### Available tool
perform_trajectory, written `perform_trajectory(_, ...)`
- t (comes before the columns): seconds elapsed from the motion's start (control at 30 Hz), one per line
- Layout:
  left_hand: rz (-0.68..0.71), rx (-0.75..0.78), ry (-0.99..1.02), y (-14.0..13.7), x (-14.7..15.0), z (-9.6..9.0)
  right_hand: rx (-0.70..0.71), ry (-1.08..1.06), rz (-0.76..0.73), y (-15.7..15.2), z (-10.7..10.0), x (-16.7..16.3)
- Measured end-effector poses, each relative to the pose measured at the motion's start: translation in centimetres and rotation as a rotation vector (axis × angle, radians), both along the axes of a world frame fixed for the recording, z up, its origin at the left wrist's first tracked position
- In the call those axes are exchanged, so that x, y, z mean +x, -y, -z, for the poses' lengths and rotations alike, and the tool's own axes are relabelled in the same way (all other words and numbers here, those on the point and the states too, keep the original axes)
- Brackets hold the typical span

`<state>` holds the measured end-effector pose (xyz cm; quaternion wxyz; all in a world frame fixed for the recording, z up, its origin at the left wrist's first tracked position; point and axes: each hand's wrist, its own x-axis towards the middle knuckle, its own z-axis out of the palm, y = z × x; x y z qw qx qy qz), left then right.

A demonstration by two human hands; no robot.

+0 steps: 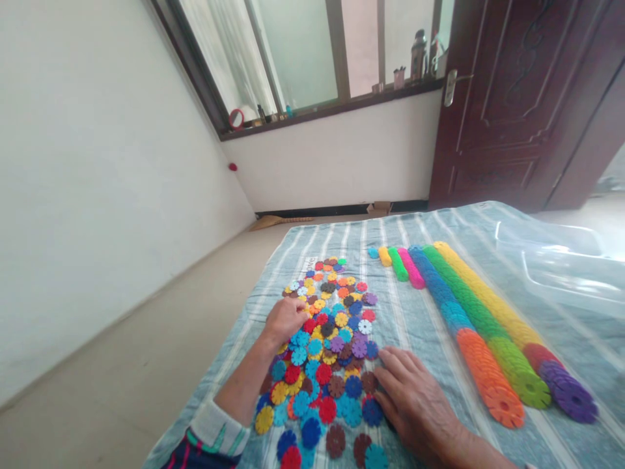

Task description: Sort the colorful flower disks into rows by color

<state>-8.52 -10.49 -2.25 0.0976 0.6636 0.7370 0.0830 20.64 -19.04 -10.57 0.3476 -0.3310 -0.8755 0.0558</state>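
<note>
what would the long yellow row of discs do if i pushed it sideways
The yellow row would probably fan apart rather than move as one bar: its discs overlap, with no visible tie. They look thin, so likely light. Lying overlapped on the striped cloth, they may slide rather than roll.

Bright, diffuse light | window (pixel 303 55) pale, hazy | soft shadows | edges stretched | right margin blurred

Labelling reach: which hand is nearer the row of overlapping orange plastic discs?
Right. The right hand is left of the orange row; the left hand is farther left, at the multicoloured plastic discs.
</note>
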Motion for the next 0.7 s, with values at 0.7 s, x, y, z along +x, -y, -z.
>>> perform_trajectory(0.7,-0.171,-0.01,0.379,-0.3,-0.4,-0.7,-0.02,0.03,0.005,0.0,-0.5,-0.1)
